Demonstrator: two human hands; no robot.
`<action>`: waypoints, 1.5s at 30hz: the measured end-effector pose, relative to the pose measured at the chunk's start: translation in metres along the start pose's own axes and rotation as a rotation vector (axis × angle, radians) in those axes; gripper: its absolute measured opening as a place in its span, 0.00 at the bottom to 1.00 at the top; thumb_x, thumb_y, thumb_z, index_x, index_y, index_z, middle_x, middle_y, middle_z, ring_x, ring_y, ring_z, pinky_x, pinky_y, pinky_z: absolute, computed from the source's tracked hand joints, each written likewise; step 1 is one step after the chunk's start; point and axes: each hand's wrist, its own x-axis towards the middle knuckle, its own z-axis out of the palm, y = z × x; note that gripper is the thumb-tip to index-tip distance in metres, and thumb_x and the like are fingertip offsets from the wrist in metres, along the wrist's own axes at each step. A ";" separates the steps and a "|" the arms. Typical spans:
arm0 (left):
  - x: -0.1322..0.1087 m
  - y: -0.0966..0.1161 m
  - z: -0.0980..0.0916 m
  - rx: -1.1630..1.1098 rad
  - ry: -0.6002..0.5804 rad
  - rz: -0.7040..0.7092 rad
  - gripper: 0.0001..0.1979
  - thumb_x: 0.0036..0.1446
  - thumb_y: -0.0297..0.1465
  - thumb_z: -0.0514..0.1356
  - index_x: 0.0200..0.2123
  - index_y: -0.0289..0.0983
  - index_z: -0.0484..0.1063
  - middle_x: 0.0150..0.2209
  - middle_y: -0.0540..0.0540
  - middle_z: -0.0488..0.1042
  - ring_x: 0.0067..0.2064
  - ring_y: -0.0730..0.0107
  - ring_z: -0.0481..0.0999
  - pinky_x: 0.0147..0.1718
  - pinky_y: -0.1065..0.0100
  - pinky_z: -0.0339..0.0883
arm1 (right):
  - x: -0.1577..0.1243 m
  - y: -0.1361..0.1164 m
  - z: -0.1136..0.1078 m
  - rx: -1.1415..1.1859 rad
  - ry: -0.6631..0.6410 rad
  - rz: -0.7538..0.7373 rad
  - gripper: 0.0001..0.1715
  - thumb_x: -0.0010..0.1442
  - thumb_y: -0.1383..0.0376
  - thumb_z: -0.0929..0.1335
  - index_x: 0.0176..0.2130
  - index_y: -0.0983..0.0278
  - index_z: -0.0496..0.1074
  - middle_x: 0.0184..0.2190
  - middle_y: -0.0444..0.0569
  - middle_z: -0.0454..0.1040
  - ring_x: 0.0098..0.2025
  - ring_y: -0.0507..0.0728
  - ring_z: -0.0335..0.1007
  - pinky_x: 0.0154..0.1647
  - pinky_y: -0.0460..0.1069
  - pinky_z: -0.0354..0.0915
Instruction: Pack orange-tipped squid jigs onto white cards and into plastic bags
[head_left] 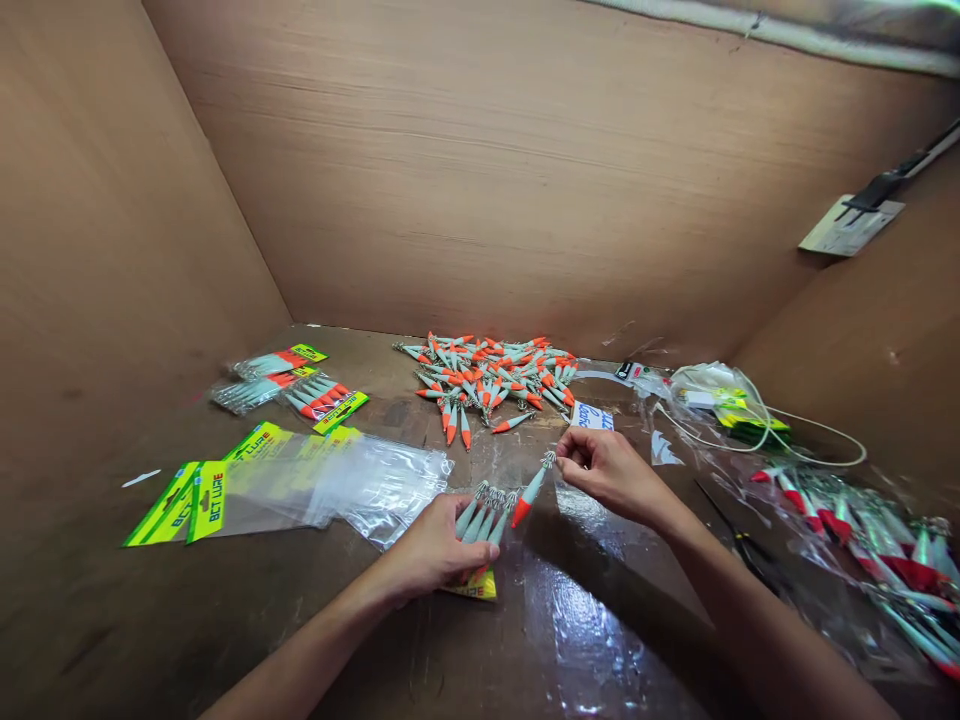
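My left hand (431, 550) is closed around a clear bag with a yellow-green header (474, 585) that holds several pale green lures (484, 515), their hooked ends sticking out. My right hand (609, 470) pinches the hooked end of one more lure with an orange tip (529, 490), tilted down toward the bag's mouth. A heap of loose orange-and-green lures (491, 378) lies on the brown tabletop just beyond both hands.
Empty clear bags with yellow-green headers (300, 480) lie at the left. Three filled packs (300, 385) sit behind them. At the right are a white cord (757, 425), scissors (739, 535) and bagged red-tipped lures (862, 540). Brown walls enclose the table.
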 end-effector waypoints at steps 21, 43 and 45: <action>-0.001 -0.002 -0.005 0.006 0.072 -0.094 0.14 0.47 0.35 0.69 0.34 0.34 0.73 0.29 0.51 0.74 0.29 0.72 0.70 0.28 0.73 0.61 | 0.010 0.024 -0.027 0.049 0.157 0.091 0.07 0.55 0.63 0.66 0.30 0.64 0.72 0.20 0.40 0.66 0.22 0.49 0.58 0.23 0.44 0.51; -0.003 0.013 -0.013 -0.215 0.359 -0.021 0.19 0.43 0.38 0.73 0.34 0.34 0.73 0.26 0.50 0.77 0.26 0.69 0.75 0.26 0.72 0.66 | -0.012 0.020 0.018 0.685 -0.005 -0.072 0.14 0.61 0.57 0.70 0.33 0.65 0.69 0.22 0.39 0.62 0.22 0.47 0.52 0.22 0.43 0.51; -0.002 0.012 -0.014 -0.206 0.352 -0.006 0.19 0.44 0.38 0.73 0.34 0.34 0.74 0.27 0.49 0.77 0.27 0.69 0.75 0.26 0.72 0.66 | -0.013 0.022 0.022 0.701 -0.013 -0.078 0.15 0.60 0.56 0.71 0.33 0.65 0.69 0.23 0.39 0.62 0.22 0.47 0.53 0.22 0.43 0.52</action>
